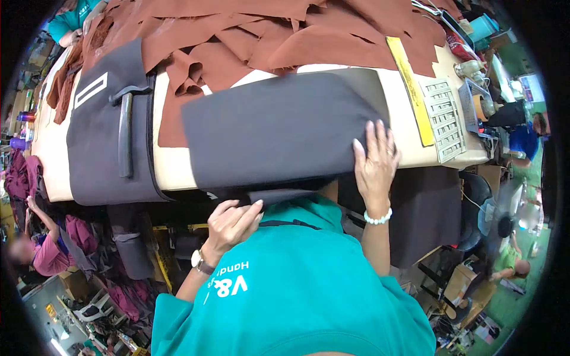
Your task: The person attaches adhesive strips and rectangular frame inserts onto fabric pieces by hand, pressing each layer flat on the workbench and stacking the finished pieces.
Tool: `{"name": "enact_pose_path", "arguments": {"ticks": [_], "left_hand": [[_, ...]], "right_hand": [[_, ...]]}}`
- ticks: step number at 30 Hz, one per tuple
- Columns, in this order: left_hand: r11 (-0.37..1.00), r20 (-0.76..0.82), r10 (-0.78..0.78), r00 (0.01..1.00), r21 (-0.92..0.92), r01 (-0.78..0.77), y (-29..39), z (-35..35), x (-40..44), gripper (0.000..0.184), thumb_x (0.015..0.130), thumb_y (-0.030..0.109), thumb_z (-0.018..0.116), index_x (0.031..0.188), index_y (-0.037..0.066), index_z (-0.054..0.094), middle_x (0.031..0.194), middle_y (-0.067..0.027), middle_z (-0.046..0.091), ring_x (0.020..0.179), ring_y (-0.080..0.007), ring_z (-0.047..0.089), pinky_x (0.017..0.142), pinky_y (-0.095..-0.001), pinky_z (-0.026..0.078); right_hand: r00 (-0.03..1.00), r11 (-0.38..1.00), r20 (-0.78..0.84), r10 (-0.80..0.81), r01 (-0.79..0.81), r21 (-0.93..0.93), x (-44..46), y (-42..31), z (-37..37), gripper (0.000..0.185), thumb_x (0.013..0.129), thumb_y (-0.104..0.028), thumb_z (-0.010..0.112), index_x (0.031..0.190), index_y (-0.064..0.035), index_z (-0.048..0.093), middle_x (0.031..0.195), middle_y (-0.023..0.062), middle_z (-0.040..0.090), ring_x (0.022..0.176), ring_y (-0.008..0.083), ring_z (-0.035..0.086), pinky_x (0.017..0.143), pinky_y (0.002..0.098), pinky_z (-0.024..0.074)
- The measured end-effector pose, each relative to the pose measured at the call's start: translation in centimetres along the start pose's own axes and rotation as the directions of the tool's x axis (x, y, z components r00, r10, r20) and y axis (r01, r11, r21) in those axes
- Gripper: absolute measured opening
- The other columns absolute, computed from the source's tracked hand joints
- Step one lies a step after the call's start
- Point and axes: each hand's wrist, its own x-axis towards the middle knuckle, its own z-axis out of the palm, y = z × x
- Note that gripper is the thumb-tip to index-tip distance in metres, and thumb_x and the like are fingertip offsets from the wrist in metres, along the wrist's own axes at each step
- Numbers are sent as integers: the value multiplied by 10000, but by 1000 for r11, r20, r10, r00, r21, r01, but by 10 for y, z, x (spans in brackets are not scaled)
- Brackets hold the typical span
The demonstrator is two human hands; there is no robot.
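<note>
Teal shirt [297, 291] nearest; L hand [234, 224] curled at near flap of dark sheet [273, 130], can't tell if pinching; R hand [377, 163] flat, fingers slightly spread on sheet's R end; sheet lies mostly ahead of L hand, on cream table [172, 169]; hammer [126, 133] on dark piece [95, 142] to L; yellow ruler [411, 92] R; brown scraps [231, 47] beyond; co-worker's teal sleeve [65, 25] far L; cluttered rm around, green floor [537, 196] R.

A smooth dark grey sheet [273, 127] lies broadly flat across the worktop [172, 163], a narrow flap showing along its near edge.
</note>
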Motion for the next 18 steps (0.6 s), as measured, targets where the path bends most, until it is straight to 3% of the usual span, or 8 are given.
{"name": "enact_pose_path", "arguments": {"ticks": [1, 4, 6, 8, 10, 12, 15, 18], "left_hand": [[999, -71, 40, 997, 23, -38, 4, -7, 8, 309, 689, 39, 715, 996, 32, 671, 668, -56, 639, 546, -183, 589, 684, -328, 512], [997, -173, 39, 984, 78, -26, 6, -11, 43, 326, 710, 53, 707, 1030, 28, 651, 783, -65, 647, 653, -209, 593, 680, -338, 486], [997, -146, -17, 989, 68, 27, 9, 1, 74, 383, 728, 87, 698, 1093, 7, 616, 1018, -128, 630, 931, -290, 596, 834, -378, 462], [998, 52, -48, 997, 49, 46, 6, 26, 96, 497, 817, 263, 630, 1262, 73, 516, 1292, -162, 478, 1229, -328, 415, 1014, -499, 312], [985, 215, -10, 977, 169, -27, 1, 54, 108, 564, 854, 385, 565, 1341, 131, 441, 1402, -161, 358, 1323, -333, 286, 1044, -580, 210], [984, 286, -43, 957, 180, -10, 1, 62, 111, 591, 865, 443, 523, 1372, 165, 401, 1443, -152, 294, 1346, -342, 238, 1048, -603, 178], [982, 339, -68, 938, 190, 3, 2, 60, 110, 601, 875, 482, 490, 1386, 183, 387, 1466, -147, 266, 1357, -345, 220, 1054, -605, 165], [981, 335, -87, 938, 193, 23, 3, 57, 103, 605, 871, 488, 494, 1385, 186, 391, 1470, -145, 267, 1358, -344, 224, 1056, -603, 161]], "right_hand": [[998, 997, 9, 67, -67, -41, -9, 3, -6, 488, 899, -379, 515, 1309, -116, 490, 1393, 127, 408, 1284, 365, 352, 1016, 606, 225], [987, 984, -6, 160, -159, -80, -22, 8, -20, 469, 886, -374, 545, 1246, -74, 533, 1349, 153, 436, 1277, 373, 352, 991, 647, 209], [990, 990, -47, 130, -132, -50, -16, 11, -25, 451, 879, -362, 560, 1214, -59, 548, 1328, 168, 445, 1274, 375, 351, 998, 634, 216], [991, 998, -115, 63, -59, 39, 2, 6, -21, 419, 867, -330, 576, 1179, -50, 563, 1299, 177, 456, 1265, 384, 352, 1018, 583, 232], [987, 998, -162, 15, -4, 63, 29, 11, -13, 401, 877, -300, 560, 1185, -42, 556, 1296, 180, 460, 1261, 387, 354, 1022, 577, 230], [967, 999, -254, -2, 14, 46, 67, 30, -1, 375, 893, -261, 529, 1188, -31, 546, 1290, 183, 466, 1257, 388, 356, 1017, 579, 241], [966, 992, -228, 124, -125, 9, 131, 63, 9, 381, 918, -292, 463, 1156, -8, 553, 1300, 194, 459, 1277, 374, 340, 1017, 575, 245], [939, 922, -220, 264, -313, -230, 167, 92, 28, 424, 906, -339, 468, 1160, -10, 553, 1280, 187, 472, 1246, 352, 372, 1005, 577, 256]]}}
